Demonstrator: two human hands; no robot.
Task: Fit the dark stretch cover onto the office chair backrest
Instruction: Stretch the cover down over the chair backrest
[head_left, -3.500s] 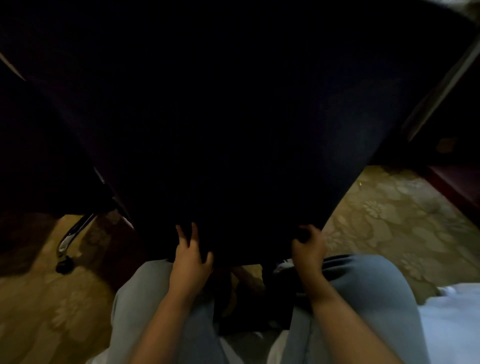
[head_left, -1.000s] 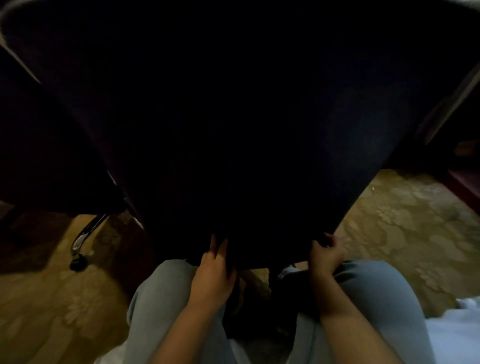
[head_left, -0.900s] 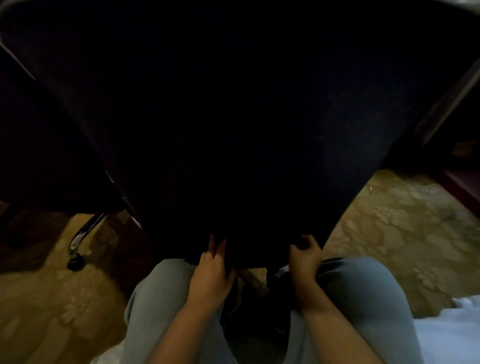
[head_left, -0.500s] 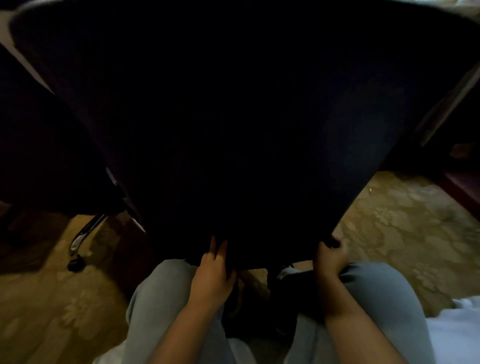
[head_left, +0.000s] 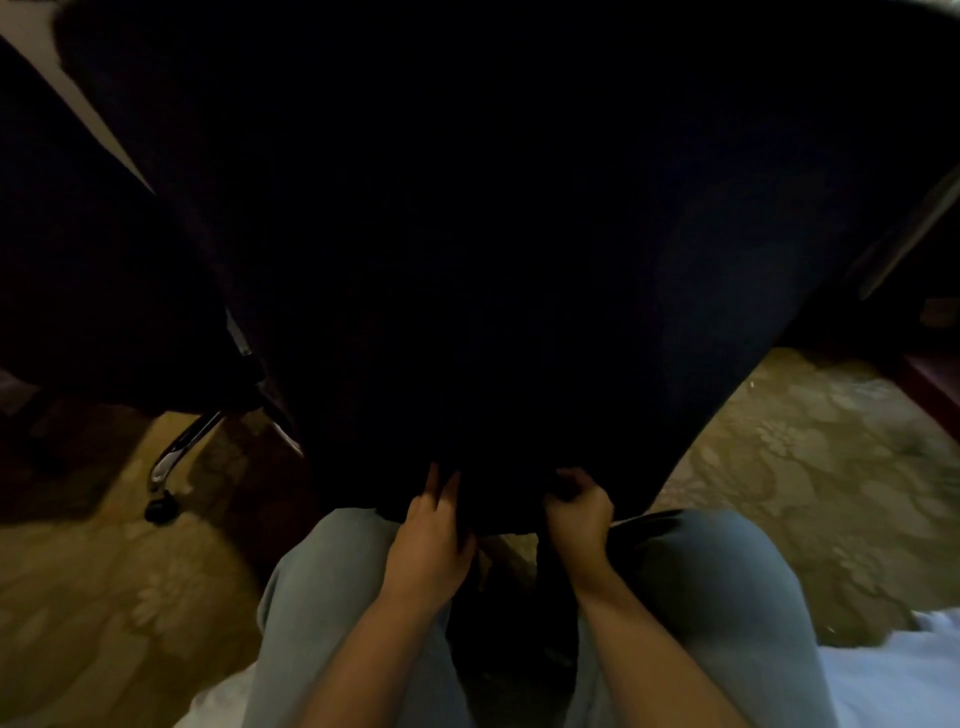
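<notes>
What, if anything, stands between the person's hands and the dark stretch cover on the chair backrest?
Nothing visible. The left hand rests on the dark stretch fabric cover at its lower edge, and the right hand grips that edge.

Floor: we see tan carpet (head_left: 810, 467) with a pale floral pattern.
Light: we find the room dim.
</notes>
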